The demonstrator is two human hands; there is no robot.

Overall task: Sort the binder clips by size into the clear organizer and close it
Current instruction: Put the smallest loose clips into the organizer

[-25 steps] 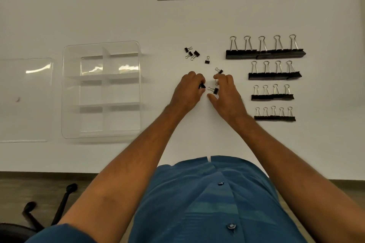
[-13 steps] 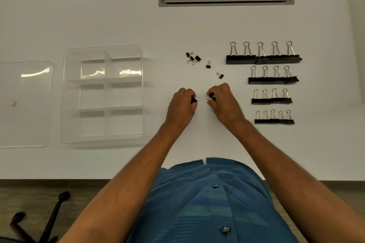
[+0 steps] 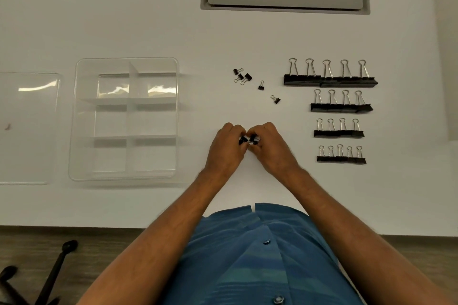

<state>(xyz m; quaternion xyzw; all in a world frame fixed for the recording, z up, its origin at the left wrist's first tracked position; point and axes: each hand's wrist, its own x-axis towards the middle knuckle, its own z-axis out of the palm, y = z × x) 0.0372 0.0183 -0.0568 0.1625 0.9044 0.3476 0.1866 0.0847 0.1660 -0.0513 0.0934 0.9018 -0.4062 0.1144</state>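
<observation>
Seen from above on a white table (image 3: pixel 148 20): left hand (image 3: pixel 226 150) and right hand (image 3: pixel 273 150) pressed together, fingers curled round tiny black binder clips (image 3: pixel 249 140) between them; five more tiny clips (image 3: pixel 244 76) loose just beyond. To the right, four rows of larger clips (image 3: pixel 329 80), biggest farthest; to the left, clear organizer (image 3: pixel 79 119) with lid (image 3: pixel 29 156) lying beside it.

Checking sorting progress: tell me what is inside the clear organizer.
No clips show in the clear organizer; through its clear walls only the white table shows. Glare hides part of the two far compartments.
</observation>
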